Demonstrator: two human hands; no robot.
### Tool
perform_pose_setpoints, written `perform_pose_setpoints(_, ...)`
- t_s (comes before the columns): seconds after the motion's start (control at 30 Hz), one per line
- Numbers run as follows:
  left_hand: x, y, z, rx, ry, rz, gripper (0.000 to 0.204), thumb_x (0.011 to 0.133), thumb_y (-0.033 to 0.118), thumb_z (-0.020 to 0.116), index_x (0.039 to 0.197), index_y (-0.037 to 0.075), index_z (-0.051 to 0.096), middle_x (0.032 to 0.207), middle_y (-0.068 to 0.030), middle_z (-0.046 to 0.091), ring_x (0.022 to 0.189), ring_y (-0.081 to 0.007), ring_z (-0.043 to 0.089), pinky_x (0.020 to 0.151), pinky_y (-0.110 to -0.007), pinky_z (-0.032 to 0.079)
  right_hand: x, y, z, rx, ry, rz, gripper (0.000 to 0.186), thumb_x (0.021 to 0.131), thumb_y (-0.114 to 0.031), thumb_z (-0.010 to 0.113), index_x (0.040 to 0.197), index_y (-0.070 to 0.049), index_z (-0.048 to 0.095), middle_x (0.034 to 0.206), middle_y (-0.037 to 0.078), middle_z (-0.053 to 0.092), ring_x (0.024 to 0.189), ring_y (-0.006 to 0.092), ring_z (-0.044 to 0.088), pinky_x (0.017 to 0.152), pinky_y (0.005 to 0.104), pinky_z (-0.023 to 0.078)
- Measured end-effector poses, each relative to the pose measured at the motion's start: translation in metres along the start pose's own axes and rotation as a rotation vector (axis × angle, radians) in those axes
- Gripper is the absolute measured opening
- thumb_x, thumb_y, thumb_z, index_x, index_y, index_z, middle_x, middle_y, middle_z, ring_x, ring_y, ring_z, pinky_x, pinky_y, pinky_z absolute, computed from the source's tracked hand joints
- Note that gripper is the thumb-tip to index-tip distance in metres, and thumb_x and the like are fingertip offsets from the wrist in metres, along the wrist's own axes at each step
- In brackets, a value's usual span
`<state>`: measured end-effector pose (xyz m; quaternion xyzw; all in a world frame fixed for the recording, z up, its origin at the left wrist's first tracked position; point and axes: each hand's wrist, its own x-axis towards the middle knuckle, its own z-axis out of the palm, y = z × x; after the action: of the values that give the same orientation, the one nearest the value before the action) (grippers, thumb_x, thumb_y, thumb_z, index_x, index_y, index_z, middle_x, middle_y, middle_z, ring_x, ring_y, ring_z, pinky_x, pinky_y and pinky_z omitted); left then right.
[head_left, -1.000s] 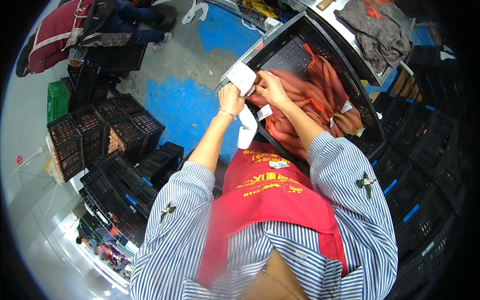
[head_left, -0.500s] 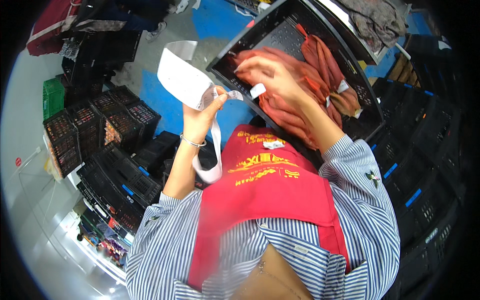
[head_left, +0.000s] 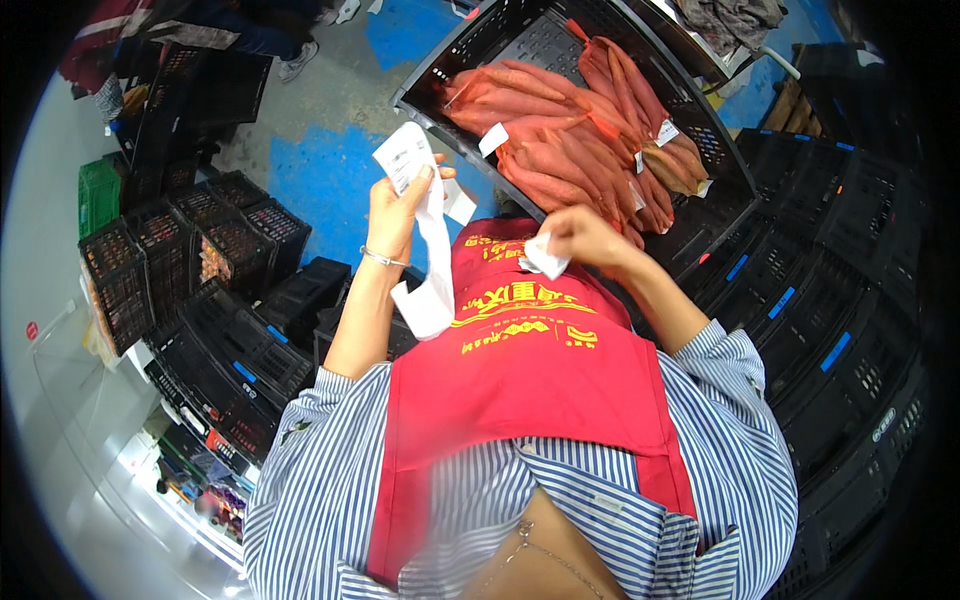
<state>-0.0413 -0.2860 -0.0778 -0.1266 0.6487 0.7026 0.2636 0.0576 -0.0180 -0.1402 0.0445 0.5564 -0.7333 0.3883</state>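
Observation:
A strip of white paper labels point(head_left: 432, 235) hangs in a loop from my left hand point(head_left: 398, 205), whose thumb and fingers are closed on it. In front of my red apron point(head_left: 530, 370), my right hand point(head_left: 592, 240) pinches a small white piece of paper point(head_left: 546, 257). Ahead and to the right, a black plastic crate point(head_left: 725, 215) holds several red mesh bags of sweet potatoes point(head_left: 560, 160). White tags lie on several of the bags, including a label point(head_left: 493, 139) at the crate's near side. My right hand is just outside the crate's near edge.
Black crates with blue marks point(head_left: 800, 300) stand along the right. More black crates point(head_left: 230, 340) and filled ones point(head_left: 150, 260) are stacked at left, near a green crate point(head_left: 98, 195). At the far left are another person's legs and a shoe point(head_left: 298, 62).
My right hand has left the bags in the crate and drawn back to my apron, where it pinches white paper. The label strip in my left hand has turned and now hangs lower.

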Motion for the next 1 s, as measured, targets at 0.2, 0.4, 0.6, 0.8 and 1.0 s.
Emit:
perform_pose_setpoints(0.2,-0.004,-0.01,0.007,-0.127,-0.095,-0.039,0.034,0.1,0.024,0.054,0.121,-0.001,0.061,0.107,-0.0106,0.071,0.09,-0.0126,0.065,0.079,-0.027,0.052,-0.023,0.01,0.021,-0.7,0.058,-0.159,0.064,0.078,-0.019,0.079,0.132,-0.011,0.045,0.112,0.016,0.047,0.102,0.0284,0.054,0.088,0.0355,0.046)
perform_pose_setpoints(0.4,0.008,-0.013,-0.003,0.007,-0.044,0.14,0.034,0.1,0.022,0.053,0.123,-0.001,0.06,0.113,-0.0093,0.068,0.096,-0.0133,0.064,0.084,-0.027,0.051,0.002,-0.034,0.03,-0.801,0.462,-0.625,0.015,0.083,-0.006,0.068,0.096,-0.002,0.061,0.089,0.012,0.054,0.094,0.0287,0.059,0.086,0.036,0.045)
perform_pose_setpoints(0.6,-0.005,-0.005,0.001,0.071,-0.01,0.186,0.034,0.096,0.024,0.061,0.119,-0.001,0.062,0.111,-0.0065,0.067,0.101,-0.0121,0.061,0.086,-0.026,0.047,0.088,-0.075,0.082,-0.234,0.556,-0.778,0.042,0.079,0.002,0.069,0.116,-0.004,0.051,0.088,0.012,0.064,0.08,0.02,0.066,0.073,0.0312,0.053)
perform_pose_setpoints(0.8,-0.018,-0.01,-0.007,-0.163,0.103,0.126,0.025,0.084,0.016,0.074,0.103,0.001,0.07,0.095,-0.0045,0.07,0.085,-0.0107,0.064,0.076,-0.026,0.049,0.077,-0.062,0.1,-0.618,0.513,-0.832,0.041,0.08,0.006,0.069,0.115,-0.005,0.052,0.079,0.013,0.063,0.072,0.026,0.066,0.065,0.0355,0.051)
perform_pose_setpoints(1.0,-0.02,-0.026,-0.006,-0.311,0.26,0.014,0.023,0.081,0.015,0.078,0.1,0.004,0.07,0.094,-0.0042,0.071,0.082,-0.0114,0.066,0.072,-0.026,0.051,0.077,-0.061,0.095,-0.602,0.444,-0.75,0.032,0.08,0.007,0.066,0.109,-0.002,0.057,0.088,0.014,0.065,0.077,0.0287,0.066,0.068,0.0352,0.052)
